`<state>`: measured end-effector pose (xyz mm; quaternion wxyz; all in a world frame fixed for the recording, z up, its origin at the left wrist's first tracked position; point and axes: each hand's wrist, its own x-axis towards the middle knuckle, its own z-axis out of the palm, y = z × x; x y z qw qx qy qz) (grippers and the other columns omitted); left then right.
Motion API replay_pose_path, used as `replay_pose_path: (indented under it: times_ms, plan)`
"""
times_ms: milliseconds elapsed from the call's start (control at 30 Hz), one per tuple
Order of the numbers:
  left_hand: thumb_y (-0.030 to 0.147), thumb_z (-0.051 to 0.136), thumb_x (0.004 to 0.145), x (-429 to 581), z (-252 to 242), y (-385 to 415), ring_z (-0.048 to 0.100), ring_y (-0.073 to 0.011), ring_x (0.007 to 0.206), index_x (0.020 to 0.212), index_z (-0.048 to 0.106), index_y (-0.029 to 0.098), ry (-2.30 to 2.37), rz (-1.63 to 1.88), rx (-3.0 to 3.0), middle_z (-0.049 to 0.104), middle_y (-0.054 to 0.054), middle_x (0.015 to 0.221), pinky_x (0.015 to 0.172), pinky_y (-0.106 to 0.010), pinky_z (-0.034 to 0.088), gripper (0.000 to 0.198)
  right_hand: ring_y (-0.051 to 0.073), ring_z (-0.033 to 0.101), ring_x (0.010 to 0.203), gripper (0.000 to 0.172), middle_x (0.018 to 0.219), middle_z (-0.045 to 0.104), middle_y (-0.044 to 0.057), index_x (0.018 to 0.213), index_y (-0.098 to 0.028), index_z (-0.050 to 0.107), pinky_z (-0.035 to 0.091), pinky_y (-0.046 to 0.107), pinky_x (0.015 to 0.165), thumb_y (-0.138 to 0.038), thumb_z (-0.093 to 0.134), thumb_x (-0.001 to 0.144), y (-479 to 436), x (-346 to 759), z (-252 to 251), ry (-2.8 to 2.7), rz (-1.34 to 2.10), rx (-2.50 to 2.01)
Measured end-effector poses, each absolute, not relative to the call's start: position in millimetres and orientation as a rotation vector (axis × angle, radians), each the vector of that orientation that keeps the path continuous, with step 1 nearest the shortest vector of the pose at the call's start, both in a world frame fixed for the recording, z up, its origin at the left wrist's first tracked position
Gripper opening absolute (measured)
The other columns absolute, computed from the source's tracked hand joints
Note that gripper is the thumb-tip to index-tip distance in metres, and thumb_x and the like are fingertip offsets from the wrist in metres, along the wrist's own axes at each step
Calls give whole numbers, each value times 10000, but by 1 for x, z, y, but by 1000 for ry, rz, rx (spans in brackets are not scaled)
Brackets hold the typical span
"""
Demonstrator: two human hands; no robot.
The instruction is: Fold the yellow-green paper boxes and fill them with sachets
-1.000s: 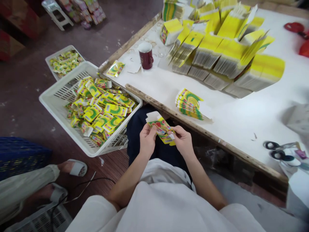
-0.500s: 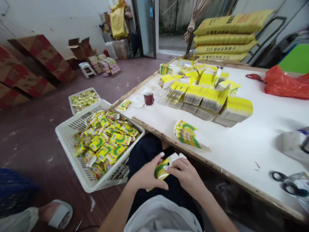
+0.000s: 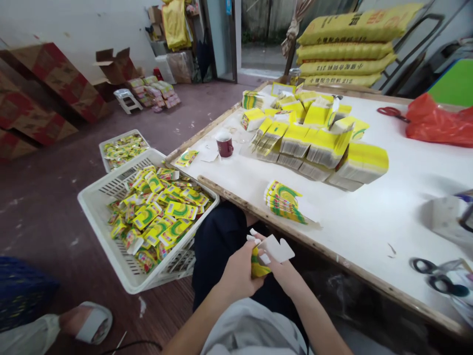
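Over my lap, both hands are around a small yellow and green carton [image 3: 259, 267] with white end flaps. My left hand [image 3: 236, 268] is closed on its left side. My right hand [image 3: 286, 276] grips its right side, and the raised white flaps hide most of these fingers. To the left stands a white plastic basket [image 3: 111, 249], heaped with similar yellow cartons [image 3: 158, 229]. On the table in front of me lies a fanned bundle of flat yellow cartons [image 3: 283, 201].
Stacks of flat cartons [image 3: 312, 140] stand on the white table [image 3: 369, 222], near a dark red mug [image 3: 224, 144]. Scissors [image 3: 439, 276] and a red plastic bag [image 3: 436, 123] are to the right. A second basket [image 3: 105, 160] sits on the floor. Another person's sandalled foot [image 3: 92, 323] shows lower left.
My hands have come closer together around the carton. Its white flaps now stand out over my right hand, and my right fingers have moved behind them. The view has shifted slightly.
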<state>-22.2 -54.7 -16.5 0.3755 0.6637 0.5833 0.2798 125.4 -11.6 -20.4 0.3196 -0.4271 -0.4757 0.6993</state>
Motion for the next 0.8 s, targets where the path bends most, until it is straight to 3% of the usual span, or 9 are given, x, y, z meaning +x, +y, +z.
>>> replay_pose_path:
  times_ms: [133,233,367,533,667,800]
  plan:
    - [213,675,726,-23,-18,-56,638,-279,1086,1254,417,230,1537,784,1801,626,-87,1153,899,-413,528,587,348,611,1206,603,1263,683,91,1270,-266,654,433,561,1077,-564,743,753,-2,124,-26,-1146,1869,-1124]
    - [214,675,717,-24,-17,-54,662,-264,992,1181,440,237,1514,801,1802,626,-62,1077,836,-393,541,521,336,603,1218,637,1286,666,112,1304,-240,627,436,551,1077,-615,681,791,-4,125,-33,-1242,1754,-1074]
    - [188,680,684,-24,-22,-48,663,-234,804,1238,391,223,1473,793,1690,620,-18,898,711,-360,548,626,284,508,1335,546,1458,524,99,1432,-259,510,412,469,1125,-377,597,906,-17,126,-31,-1697,1369,-963]
    - [153,674,635,-26,-25,-46,560,-319,1155,1183,455,194,1607,997,1870,553,-139,1192,953,-475,500,592,212,492,1357,542,1531,436,33,1385,-326,563,460,360,1097,-84,405,926,-18,131,-30,-1963,980,-876]
    - [179,692,659,-35,-16,-50,633,-298,1052,1199,473,190,1759,893,1835,632,-119,1141,926,-478,518,583,233,510,1342,496,1548,407,77,1385,-293,560,480,371,1076,-117,469,930,-11,138,-36,-2027,902,-878]
    - [270,737,680,-43,-7,-50,690,-274,988,1176,499,201,1725,836,1821,698,-96,1086,865,-414,557,555,250,492,1356,361,1544,405,109,1235,-254,661,499,383,1043,-146,481,942,-1,149,-34,-2154,988,-857]
